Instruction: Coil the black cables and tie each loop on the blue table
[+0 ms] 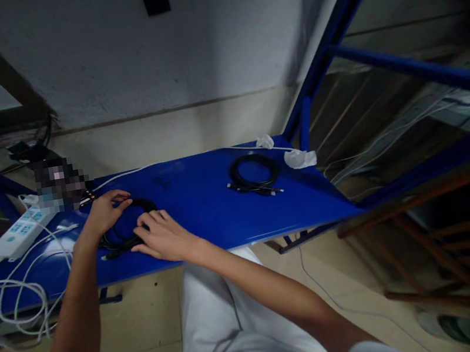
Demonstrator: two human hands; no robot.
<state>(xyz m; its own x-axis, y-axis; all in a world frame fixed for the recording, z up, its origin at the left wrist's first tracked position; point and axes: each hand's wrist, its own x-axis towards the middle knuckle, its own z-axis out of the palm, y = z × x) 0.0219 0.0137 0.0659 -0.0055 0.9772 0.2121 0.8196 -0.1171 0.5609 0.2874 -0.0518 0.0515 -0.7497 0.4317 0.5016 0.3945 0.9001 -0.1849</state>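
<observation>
A coiled black cable [117, 243] lies on the left part of the blue table [204, 204], its plug ends near the front edge. My left hand [108, 211] is at the coil's upper left side, thumb and fingers bent around the cable. On the coil's right side rests my right hand [162, 235], its fingers curled down on the cable. Farther right on the table lies a second black cable coil [254, 173] with its plugs toward the front; neither hand touches it.
At the left are a white power strip [21, 233] and loose white cables [22, 296]. Crumpled white pieces [300, 158] lie at the back right. Blue frame bars [304, 123] rise at the table's right end, and a wooden chair [425, 253] stands beyond.
</observation>
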